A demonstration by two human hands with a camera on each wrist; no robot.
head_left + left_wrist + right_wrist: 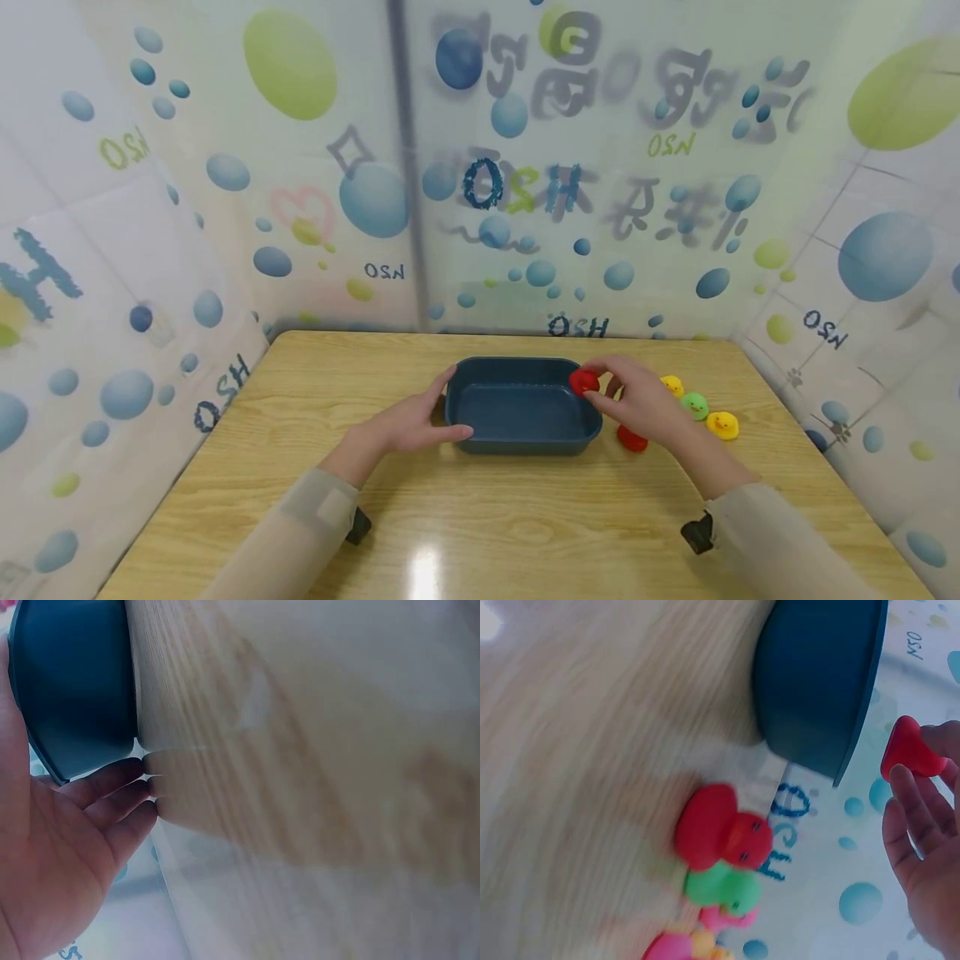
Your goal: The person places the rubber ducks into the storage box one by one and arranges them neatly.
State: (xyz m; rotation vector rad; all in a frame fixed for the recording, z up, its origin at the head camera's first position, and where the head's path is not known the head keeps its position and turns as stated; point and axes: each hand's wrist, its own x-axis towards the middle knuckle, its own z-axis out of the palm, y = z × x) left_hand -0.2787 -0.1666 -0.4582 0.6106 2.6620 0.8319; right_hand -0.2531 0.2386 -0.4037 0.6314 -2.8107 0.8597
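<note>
A dark blue rectangular basin [525,446] sits on the table. My left hand [408,425] rests against its left end, fingers fairly straight along the outer wall and thumb at the front corner. In the left wrist view the fingertips [142,766] reach down to the tabletop beside the basin [75,690]. Over the basin's right rim, my right hand [637,398] pinches a small red rubber duck [583,382] between thumb and fingers. Another red duck [712,829] lies on the table just right of the basin, partly under the right hand in the head view.
Right of the right hand, a green duck [694,406] and yellow ducks [722,425] sit on the wooden table [480,525]. Pink toys [671,946] show beyond the green one in the right wrist view. A patterned curtain [480,275] stands behind the table's far edge.
</note>
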